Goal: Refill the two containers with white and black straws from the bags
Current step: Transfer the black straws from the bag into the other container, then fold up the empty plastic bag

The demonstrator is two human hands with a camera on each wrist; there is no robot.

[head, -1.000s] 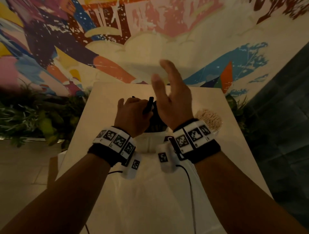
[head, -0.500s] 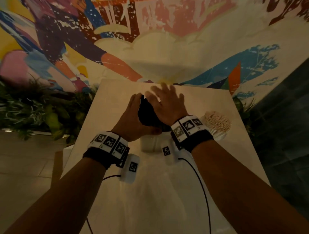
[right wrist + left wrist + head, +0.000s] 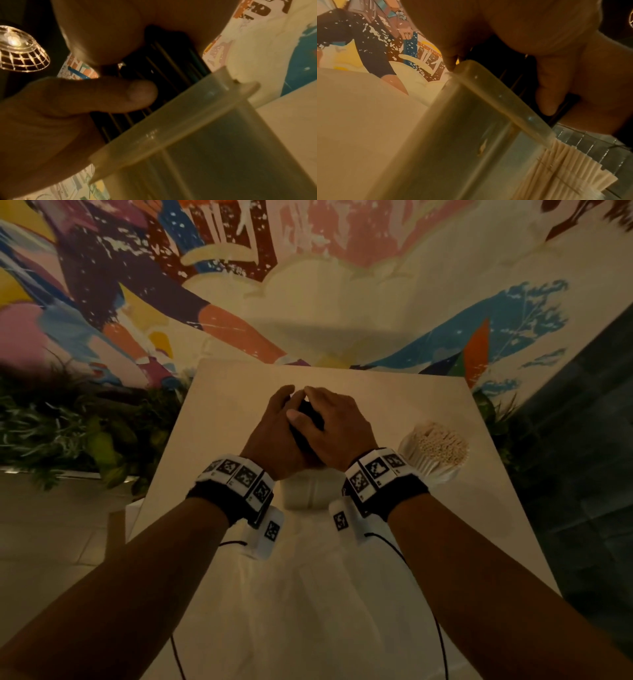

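A bundle of black straws (image 3: 306, 424) stands in a translucent white container (image 3: 301, 496) at the middle of the table. My left hand (image 3: 274, 429) and right hand (image 3: 337, 426) cup the bundle from both sides, and their fingertips meet over its top. In the right wrist view my thumb presses against the black straws (image 3: 164, 65) just above the container's rim (image 3: 171, 135). In the left wrist view the black straws (image 3: 496, 59) sit under my palm, above the container (image 3: 471, 135). White straws (image 3: 436, 445) fill a second container to the right.
The light table (image 3: 226, 412) ends at a painted wall behind it. Plants (image 3: 68, 433) line its left side. The white straws (image 3: 565, 170) stand close beside the black-straw container. A cage lamp (image 3: 18, 51) hangs overhead. A dark floor lies to the right.
My right hand came down from above the container onto the black straws. Both hands then closed in around the bundle, and their fingertips now meet over its top.
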